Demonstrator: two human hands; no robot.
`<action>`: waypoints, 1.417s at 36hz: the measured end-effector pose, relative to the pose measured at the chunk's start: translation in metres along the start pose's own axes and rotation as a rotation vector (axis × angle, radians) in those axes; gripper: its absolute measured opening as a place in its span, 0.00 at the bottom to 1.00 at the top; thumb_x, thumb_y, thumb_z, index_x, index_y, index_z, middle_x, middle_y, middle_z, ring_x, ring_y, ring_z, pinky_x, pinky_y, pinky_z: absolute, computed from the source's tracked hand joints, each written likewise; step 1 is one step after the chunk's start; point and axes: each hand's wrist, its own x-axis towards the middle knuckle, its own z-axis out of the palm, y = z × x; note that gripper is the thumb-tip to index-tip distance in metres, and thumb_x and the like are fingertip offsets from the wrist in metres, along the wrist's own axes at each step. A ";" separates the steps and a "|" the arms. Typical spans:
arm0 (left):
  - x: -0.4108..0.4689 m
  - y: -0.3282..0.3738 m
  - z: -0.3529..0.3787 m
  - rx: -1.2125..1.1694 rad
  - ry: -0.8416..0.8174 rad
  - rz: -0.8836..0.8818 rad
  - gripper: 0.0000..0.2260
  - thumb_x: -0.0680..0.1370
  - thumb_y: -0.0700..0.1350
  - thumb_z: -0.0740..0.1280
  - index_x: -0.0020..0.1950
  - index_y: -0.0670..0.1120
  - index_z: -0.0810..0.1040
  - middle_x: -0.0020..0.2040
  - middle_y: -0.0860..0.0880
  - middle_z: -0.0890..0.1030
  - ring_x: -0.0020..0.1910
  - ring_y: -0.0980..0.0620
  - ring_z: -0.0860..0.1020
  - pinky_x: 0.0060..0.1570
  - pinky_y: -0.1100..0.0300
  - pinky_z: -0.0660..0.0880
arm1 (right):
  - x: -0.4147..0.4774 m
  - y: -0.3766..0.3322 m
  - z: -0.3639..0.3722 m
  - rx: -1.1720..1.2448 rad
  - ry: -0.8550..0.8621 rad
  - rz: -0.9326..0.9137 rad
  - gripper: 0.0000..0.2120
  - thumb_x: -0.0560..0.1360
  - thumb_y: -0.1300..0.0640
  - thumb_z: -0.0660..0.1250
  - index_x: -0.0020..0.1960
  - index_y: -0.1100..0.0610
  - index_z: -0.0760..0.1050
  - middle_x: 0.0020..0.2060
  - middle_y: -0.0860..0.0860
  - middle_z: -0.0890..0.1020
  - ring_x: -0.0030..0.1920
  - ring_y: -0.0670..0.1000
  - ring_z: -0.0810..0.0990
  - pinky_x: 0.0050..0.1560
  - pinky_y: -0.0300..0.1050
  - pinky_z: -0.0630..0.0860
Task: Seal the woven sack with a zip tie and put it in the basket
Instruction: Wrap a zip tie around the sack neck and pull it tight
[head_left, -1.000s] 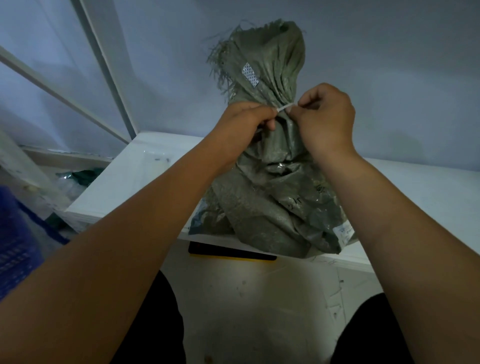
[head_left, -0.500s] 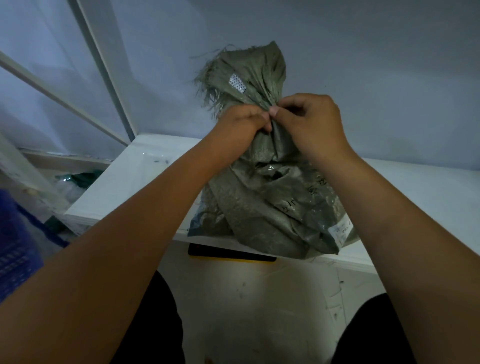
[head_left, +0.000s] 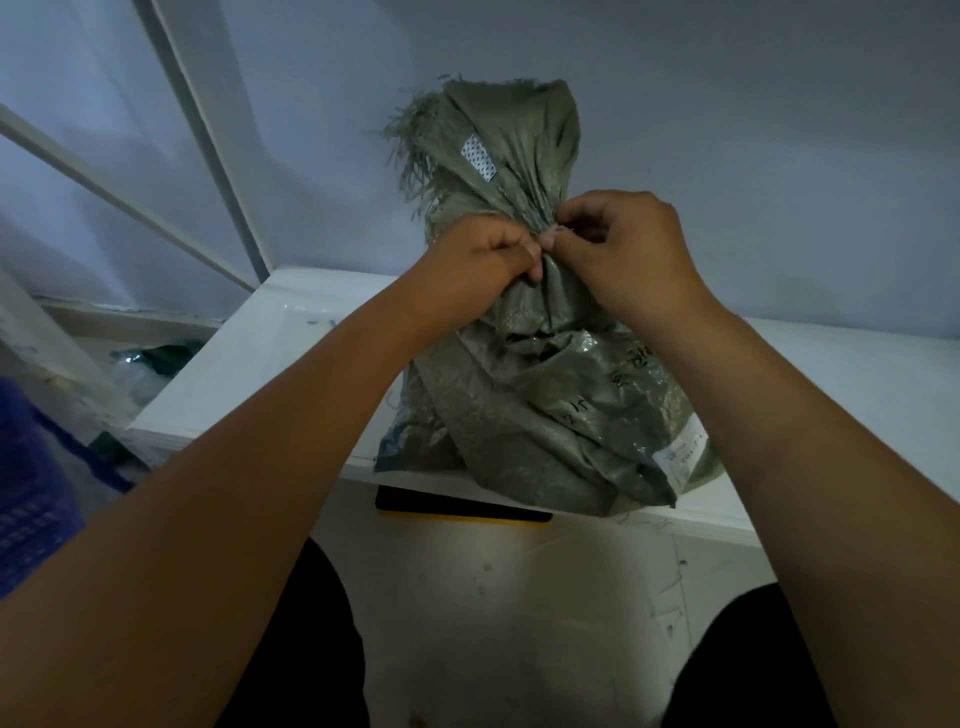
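Note:
A grey-green woven sack (head_left: 540, 415) stands upright on the front edge of a white table (head_left: 831, 374), its frayed mouth (head_left: 498, 135) bunched above a pinched neck. My left hand (head_left: 483, 254) grips the neck from the left, fingers closed. My right hand (head_left: 618, 244) pinches at the neck from the right, fingertips meeting those of the left hand. A thin pale sliver of the zip tie (head_left: 557, 228) shows between the fingertips; the rest is hidden. The blue basket (head_left: 26, 499) sits low at the far left edge.
A white window frame (head_left: 208, 145) and a pale wall stand behind the table. Green and clear plastic scraps (head_left: 156, 358) lie left of the table. A dark flat object with a yellow edge (head_left: 462, 512) lies under the table's front. My dark-clad knees are at the bottom.
The white zip tie strip seen stretched between my hands a second ago is now almost hidden as both hands closed together at the sack's neck. The sack top swayed left, then back right.

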 end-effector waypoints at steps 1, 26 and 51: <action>0.000 0.001 0.000 -0.007 0.005 0.007 0.12 0.76 0.50 0.63 0.39 0.48 0.83 0.45 0.34 0.82 0.47 0.34 0.79 0.53 0.43 0.76 | 0.000 -0.001 0.000 -0.013 0.011 -0.012 0.13 0.75 0.52 0.73 0.55 0.58 0.84 0.47 0.53 0.86 0.49 0.48 0.83 0.56 0.45 0.79; 0.000 0.014 -0.005 -0.135 -0.009 0.066 0.12 0.74 0.42 0.63 0.32 0.44 0.80 0.35 0.46 0.78 0.41 0.49 0.76 0.51 0.53 0.73 | -0.001 0.003 -0.002 0.396 -0.229 0.300 0.12 0.78 0.50 0.66 0.40 0.55 0.79 0.29 0.44 0.81 0.34 0.42 0.81 0.39 0.39 0.75; 0.011 -0.005 0.004 0.352 0.075 0.084 0.10 0.82 0.46 0.63 0.50 0.42 0.81 0.44 0.47 0.80 0.42 0.52 0.77 0.37 0.64 0.69 | 0.004 0.013 0.007 0.179 -0.015 0.039 0.13 0.70 0.53 0.75 0.49 0.53 0.73 0.41 0.48 0.81 0.40 0.45 0.79 0.39 0.40 0.75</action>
